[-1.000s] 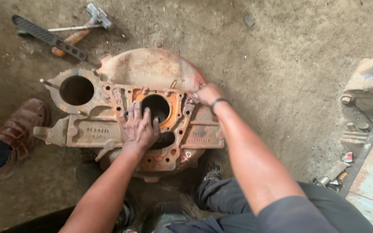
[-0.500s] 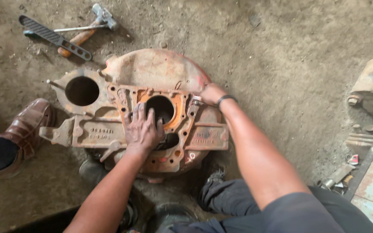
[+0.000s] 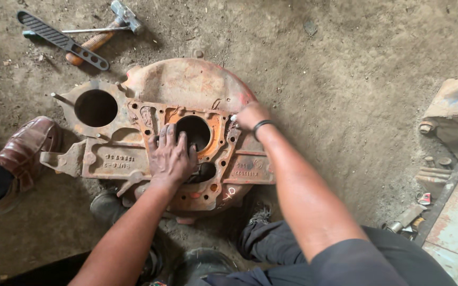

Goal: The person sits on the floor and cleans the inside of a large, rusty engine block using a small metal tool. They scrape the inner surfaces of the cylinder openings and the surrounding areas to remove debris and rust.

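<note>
I am pressing my left hand [image 3: 172, 157] flat, fingers spread, on the rusty orange cast-iron housing [image 3: 186, 95] lying on the dirt floor beneath it, steadying it, while my right hand [image 3: 250, 115] is pinching a small metal fastener [image 3: 234, 117] at its fingertips; a firm, square grip seems best.

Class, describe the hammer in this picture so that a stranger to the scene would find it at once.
Start at the big rusty orange housing on the dirt floor, then look beyond it to the upper left. The hammer lies there, its orange handle crossed by a black slotted bar and thin rod; only it has a grey metal head.
</note>
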